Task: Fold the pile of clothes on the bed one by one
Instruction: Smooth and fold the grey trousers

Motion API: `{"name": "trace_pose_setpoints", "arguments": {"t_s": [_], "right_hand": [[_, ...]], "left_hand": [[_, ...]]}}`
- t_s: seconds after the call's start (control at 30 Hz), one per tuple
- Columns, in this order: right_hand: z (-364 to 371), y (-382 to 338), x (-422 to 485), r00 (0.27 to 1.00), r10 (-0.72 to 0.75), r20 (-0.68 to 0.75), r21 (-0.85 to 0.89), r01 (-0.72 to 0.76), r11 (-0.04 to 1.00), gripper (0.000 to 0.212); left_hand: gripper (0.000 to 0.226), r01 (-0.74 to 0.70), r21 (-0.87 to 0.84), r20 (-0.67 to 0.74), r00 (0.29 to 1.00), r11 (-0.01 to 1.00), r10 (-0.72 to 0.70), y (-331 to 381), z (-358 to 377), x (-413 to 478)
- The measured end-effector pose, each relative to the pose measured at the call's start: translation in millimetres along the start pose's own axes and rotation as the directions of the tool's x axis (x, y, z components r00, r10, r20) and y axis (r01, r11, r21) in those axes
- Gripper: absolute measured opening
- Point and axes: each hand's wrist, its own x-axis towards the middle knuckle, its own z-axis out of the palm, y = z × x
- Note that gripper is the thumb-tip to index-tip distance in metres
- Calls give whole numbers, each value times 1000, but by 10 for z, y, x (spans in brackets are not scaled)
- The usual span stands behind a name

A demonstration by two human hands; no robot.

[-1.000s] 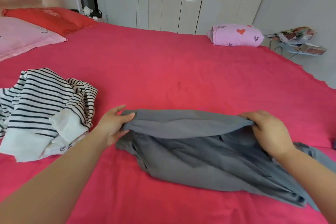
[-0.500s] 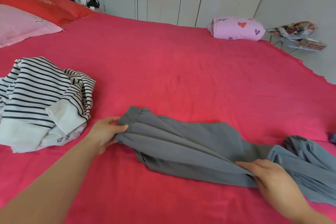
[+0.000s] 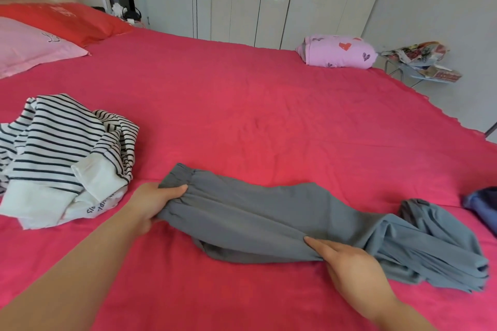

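Grey trousers lie lengthwise across the near part of the red bed, waistband to the left, legs bunched at the right. My left hand grips the elastic waistband, thumb on top of the cloth. My right hand lies on the trousers' near edge at mid-length with fingers straight, pressing the fabric down. A crumpled black-and-white striped top sits left of the trousers.
A dark blue garment shows at the right edge. A folded pink heart-print piece lies at the far right corner of the bed. Pink and red pillows sit far left. Beyond the bed stand wardrobes and a small cluttered table.
The lifted upper layer of the trousers has been laid down flat. My right hand let go of it and moved down to the near edge; my left hand stays at the waistband.
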Motion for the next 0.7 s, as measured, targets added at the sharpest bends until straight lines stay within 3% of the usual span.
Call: {"name": "trace_pose_setpoints", "arguments": {"t_s": [0.1,0.17,0.23,0.3,0.37,0.43,0.5,0.57,0.63,0.7], "right_hand": [[-75,-199,-46,996,-72,-60,47,75,996,60],[-41,-336,-116,991,-128,29,133,123,984,55],[5,-446,-150,975,-183,128,77,174,982,41],[2,-553,-70,971,-174,165,16,173,985,70],[-30,-650,92,989,-122,81,105,113,988,88],[-50,-719,278,999,-26,-27,190,30,981,80],[-39,-805,454,999,17,-32,153,-12,988,74],[11,-964,578,1000,-18,23,134,15,991,74],[129,-1119,643,993,-49,108,129,35,991,78],[328,-1102,634,977,1,213,74,-17,997,96]], "left_hand": [[14,-110,-63,-62,992,992,106,43,-346,-206],[17,-139,-31,-104,985,990,135,-42,-550,-341],[30,-87,62,-46,995,994,90,-199,-708,-469],[55,-17,206,25,1000,978,12,-340,-800,-575],[71,8,306,-21,1000,952,-2,-411,-850,-548],[80,53,289,-117,993,956,-20,-426,-882,-449],[89,96,216,-177,983,972,-58,-401,-867,-323],[75,106,241,-196,979,965,-58,-381,-777,-232],[49,78,391,-231,973,917,16,-424,-666,-186],[39,39,511,-277,953,859,121,-540,-594,-151]]}}
